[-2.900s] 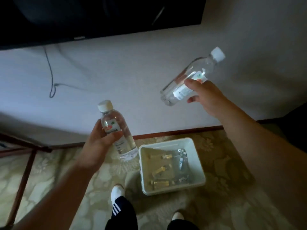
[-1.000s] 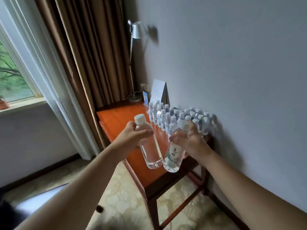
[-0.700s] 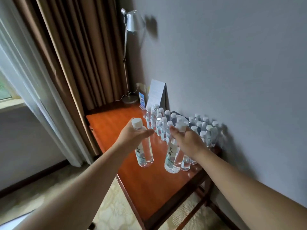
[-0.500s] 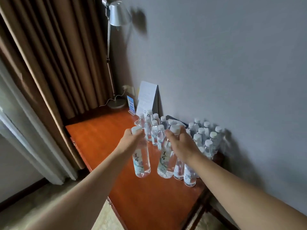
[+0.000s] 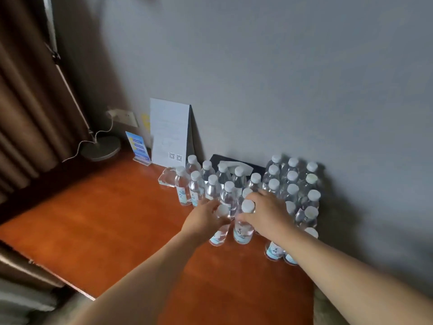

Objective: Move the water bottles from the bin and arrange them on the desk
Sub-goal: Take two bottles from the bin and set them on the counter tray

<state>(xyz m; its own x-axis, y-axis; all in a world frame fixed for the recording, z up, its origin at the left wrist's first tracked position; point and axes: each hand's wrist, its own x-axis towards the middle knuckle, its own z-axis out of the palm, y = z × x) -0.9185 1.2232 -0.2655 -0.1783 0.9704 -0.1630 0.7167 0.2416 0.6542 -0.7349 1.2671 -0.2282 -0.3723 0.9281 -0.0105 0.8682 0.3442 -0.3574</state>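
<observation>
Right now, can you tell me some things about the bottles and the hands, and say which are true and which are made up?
1. Each hand grips a bottle. True: the left hand holds the left bottle, the right hand holds the right bottle.
2. The desk is white. False: it is orange-brown wood.
3. The bottle caps are white. True.
4. The two held bottles lie on their sides. False: they are upright.
5. A white card leans by the wall. True.
</observation>
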